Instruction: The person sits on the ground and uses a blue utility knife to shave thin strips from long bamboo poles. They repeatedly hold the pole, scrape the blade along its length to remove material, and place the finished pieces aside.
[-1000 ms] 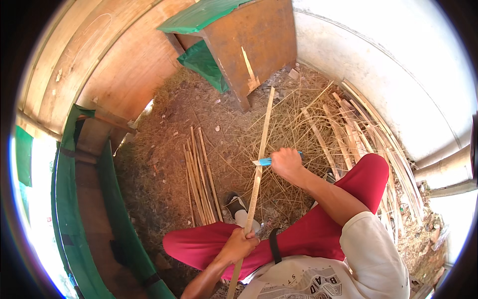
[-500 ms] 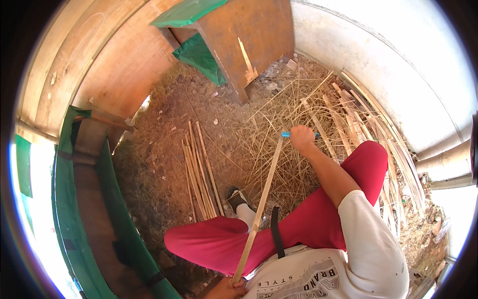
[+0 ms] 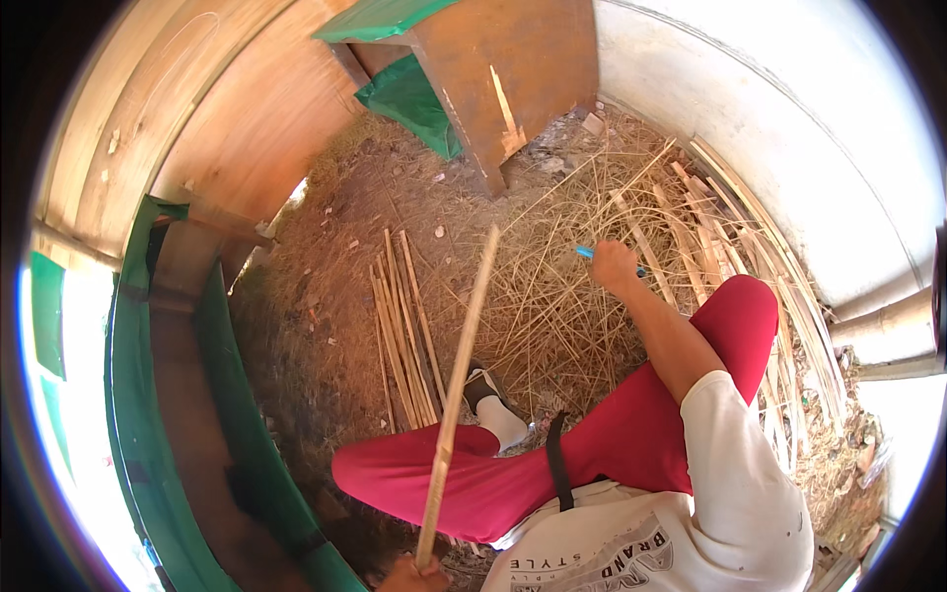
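Observation:
My left hand (image 3: 414, 575) is at the lower edge, closed round the near end of a long, pale bamboo strip (image 3: 459, 375). The strip slants up across my left leg, its far end free over the ground. My right hand (image 3: 615, 266) is closed on a slim bright-blue tool (image 3: 585, 253), perhaps a knife. My fist hides most of it, so its exact kind does not show. A gap separates the tool from the strip. Below my right hand lies a heap of thin shavings (image 3: 552, 306). Several cut strips (image 3: 400, 335) lie side by side beyond my left knee.
Wider split bamboo pieces (image 3: 705, 237) lie at the right along a white wall (image 3: 779, 128). A brown wooden box (image 3: 523, 79) with green sheeting stands at the far side. To the left is a long green-edged wooden frame (image 3: 212, 395). My bent legs (image 3: 631, 424) take up the near middle.
The bamboo strip has swung left and its far end has come away from the blue tool. My left hand has moved left and down; the right has shifted slightly right in view.

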A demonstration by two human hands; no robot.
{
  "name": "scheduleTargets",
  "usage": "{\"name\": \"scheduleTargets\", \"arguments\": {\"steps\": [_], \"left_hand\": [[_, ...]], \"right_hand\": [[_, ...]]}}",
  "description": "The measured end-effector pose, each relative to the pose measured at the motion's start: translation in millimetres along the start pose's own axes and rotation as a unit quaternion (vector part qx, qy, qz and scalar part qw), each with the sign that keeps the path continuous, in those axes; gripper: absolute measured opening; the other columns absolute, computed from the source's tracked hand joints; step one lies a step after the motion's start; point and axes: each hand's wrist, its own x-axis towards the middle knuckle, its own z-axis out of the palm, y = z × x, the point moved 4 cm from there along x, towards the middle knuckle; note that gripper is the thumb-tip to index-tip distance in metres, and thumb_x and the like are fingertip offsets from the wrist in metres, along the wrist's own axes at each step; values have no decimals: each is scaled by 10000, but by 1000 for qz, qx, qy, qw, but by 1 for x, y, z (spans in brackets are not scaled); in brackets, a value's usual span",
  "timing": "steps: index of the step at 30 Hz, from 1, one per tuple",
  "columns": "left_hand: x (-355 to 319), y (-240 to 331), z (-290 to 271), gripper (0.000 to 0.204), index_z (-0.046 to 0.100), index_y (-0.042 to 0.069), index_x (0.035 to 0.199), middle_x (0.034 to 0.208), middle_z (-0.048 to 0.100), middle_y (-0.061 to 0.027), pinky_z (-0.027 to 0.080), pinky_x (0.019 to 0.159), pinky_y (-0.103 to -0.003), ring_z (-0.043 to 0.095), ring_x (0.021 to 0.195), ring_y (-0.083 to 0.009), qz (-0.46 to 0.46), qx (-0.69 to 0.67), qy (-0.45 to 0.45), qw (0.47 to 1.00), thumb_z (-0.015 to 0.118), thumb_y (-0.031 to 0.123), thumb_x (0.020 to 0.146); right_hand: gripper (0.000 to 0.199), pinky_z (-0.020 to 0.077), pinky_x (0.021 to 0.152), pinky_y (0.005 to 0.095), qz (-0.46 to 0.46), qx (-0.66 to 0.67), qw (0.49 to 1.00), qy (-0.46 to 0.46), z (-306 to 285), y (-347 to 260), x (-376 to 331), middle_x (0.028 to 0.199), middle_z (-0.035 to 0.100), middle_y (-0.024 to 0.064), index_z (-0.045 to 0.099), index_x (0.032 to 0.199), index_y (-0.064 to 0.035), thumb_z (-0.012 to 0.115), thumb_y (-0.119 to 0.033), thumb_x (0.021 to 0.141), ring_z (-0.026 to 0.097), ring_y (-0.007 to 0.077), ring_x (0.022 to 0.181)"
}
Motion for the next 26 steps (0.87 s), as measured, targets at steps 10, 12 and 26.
{"name": "scheduleTargets", "arguments": {"steps": [10, 12, 26], "left_hand": [[24, 39, -96, 165, 486, -47, 711, 584, 505, -202, 424, 530, -429, 505, 517, -341, 221, 272, 447, 823, 614, 15, 793], [43, 33, -122, 170, 514, -63, 727, 615, 536, -242, 428, 552, -458, 531, 560, -423, 222, 306, 514, 770, 634, 33, 800], [153, -91, -220, 200, 662, -13, 971, 872, 670, -274, 530, 710, -472, 723, 866, -323, 102, 213, 562, 792, 662, 122, 823]], "right_hand": [[404, 552, 801, 446, -10, 180, 982, -50, -31, -31, -14, 937, 686, 230, 635, 1003, 35, 706, -314, 814, 688, 345, 906], [383, 554, 816, 443, -35, 74, 993, -89, -12, -25, -8, 966, 680, 241, 632, 1009, 47, 696, -284, 827, 686, 346, 921], [248, 496, 895, 329, -252, 411, 810, 334, -260, -27, -167, 1029, 708, 57, 728, 1040, -80, 766, -200, 827, 638, 157, 970]]}}
